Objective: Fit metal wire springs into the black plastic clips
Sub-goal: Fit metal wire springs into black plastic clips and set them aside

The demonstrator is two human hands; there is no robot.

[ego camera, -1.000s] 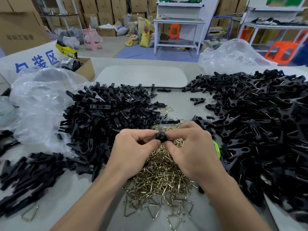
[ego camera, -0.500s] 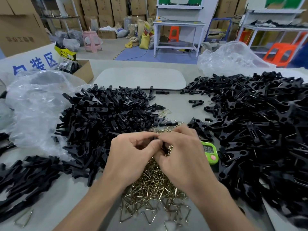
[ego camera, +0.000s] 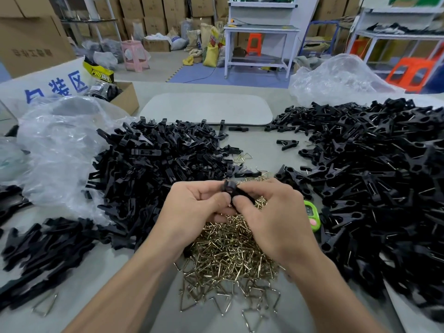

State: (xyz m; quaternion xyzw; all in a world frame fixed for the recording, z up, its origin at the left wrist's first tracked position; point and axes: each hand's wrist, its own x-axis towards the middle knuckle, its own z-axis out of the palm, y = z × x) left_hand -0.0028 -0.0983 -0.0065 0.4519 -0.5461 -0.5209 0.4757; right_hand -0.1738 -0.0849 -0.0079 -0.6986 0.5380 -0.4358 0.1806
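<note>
The grey table (ego camera: 259, 150) fills the view, and the biggest thing on it is the right heap of black clips (ego camera: 384, 183), with wire glinting in many of them. Over on the other side sits the left heap of black clips (ego camera: 156, 169), running up against a crumpled clear plastic bag (ego camera: 60, 150). Between the two heaps, right in front of the person, lies the pile of wire springs (ego camera: 230, 255), brass-coloured and tangled. Above its far edge the hands come together: the left hand (ego camera: 192, 212) has its fingers curled and thumb pressed in, and the right hand (ego camera: 271, 219) is curled the same way, knuckles up. Just beside the right hand, a small green timer (ego camera: 312, 216) peeks out against the edge of the right heap. Smallest of all is the single black clip (ego camera: 231, 188), pinched between both hands' thumbs and fingertips and held clear of the table. The fingers cover most of it, so I can't tell whether a spring is in it
</note>
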